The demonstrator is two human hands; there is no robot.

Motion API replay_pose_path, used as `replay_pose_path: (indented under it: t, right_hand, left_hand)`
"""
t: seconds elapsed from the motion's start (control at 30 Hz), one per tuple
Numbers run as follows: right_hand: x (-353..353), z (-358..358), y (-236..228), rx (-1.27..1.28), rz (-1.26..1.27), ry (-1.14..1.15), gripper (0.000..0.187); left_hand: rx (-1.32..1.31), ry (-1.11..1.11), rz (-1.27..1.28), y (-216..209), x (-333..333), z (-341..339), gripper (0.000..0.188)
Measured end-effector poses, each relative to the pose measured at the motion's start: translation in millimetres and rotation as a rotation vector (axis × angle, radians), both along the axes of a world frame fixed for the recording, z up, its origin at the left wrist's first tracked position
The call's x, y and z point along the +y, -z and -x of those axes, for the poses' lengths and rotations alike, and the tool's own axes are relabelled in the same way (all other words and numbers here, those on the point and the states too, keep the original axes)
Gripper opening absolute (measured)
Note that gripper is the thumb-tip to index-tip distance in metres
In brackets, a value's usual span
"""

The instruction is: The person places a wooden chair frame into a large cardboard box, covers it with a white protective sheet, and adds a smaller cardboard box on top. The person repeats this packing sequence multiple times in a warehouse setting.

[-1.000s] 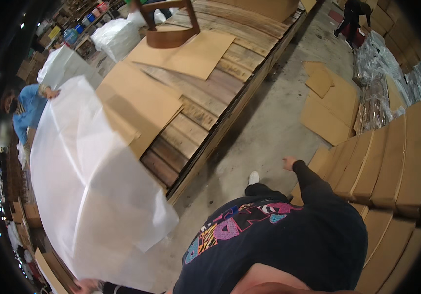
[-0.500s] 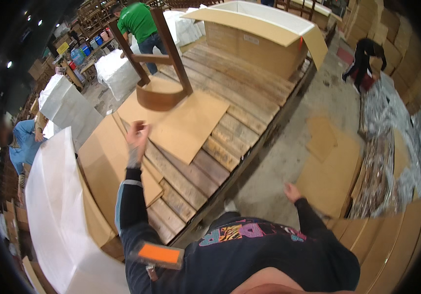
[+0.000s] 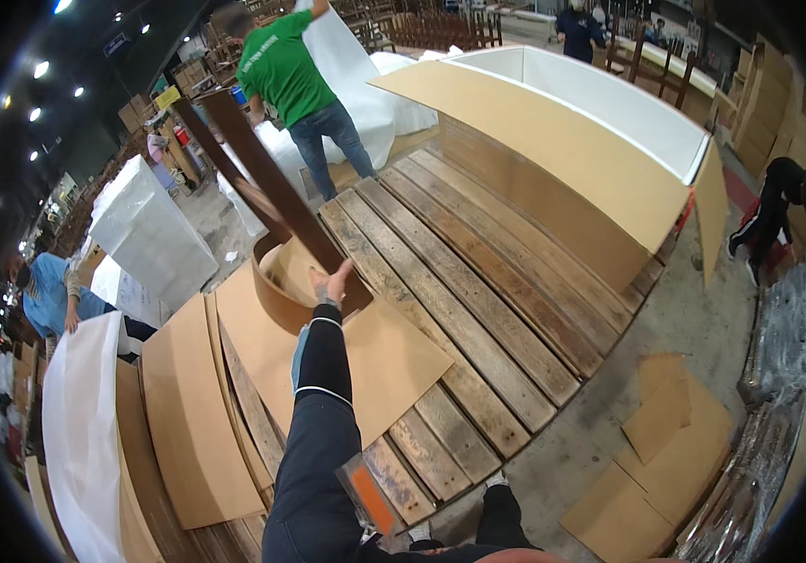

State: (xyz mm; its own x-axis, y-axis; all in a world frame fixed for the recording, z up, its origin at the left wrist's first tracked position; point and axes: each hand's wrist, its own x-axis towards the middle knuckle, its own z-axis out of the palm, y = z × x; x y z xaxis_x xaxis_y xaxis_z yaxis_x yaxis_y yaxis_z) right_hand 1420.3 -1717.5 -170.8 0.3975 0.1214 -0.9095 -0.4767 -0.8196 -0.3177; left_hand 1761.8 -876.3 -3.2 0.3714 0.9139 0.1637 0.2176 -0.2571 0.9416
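My left hand [image 3: 330,284] reaches forward to a brown wooden chair frame [image 3: 276,178]. It is at the base of the near upright, beside the curved band; the thumb and fingers lie around the wood, partly hidden. Two long uprights joined by a crossbar rise from the band and lean toward the far left. Under the frame lies a flat cardboard sheet [image 3: 398,366] on a slatted wooden platform [image 3: 478,310]. My right hand is out of view.
A long open carton [image 3: 553,169] with white lining stands at the platform's far right. Cardboard pieces [image 3: 666,441] lie on the floor at right. A co-worker in green [image 3: 285,70] handles white wrapping beyond the frame; another in blue [image 3: 55,291] stands at left beside a white-wrapped panel [image 3: 84,422].
My left hand has come forward onto the chair frame, which now stands turned, its uprights closer together in view. My right hand has left the view. The view has moved closer to the platform.
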Motion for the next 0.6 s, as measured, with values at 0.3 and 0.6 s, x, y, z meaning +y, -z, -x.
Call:
replay_pose_path:
  t: [0.3, 0.6]
  right_hand:
    - [67.1, -170.8, -29.8, -0.185, -0.389, 0.030, 0.031]
    - [225.1, -300.0, -89.8, -0.567, -0.663, -0.101, 0.013]
  left_hand:
    - [-0.162, 0.003, 0.042, -14.1, 7.5, 13.4, 0.062]
    - [-0.377, -0.412, -0.174, -169.6, -25.4, 215.1, 0.036]
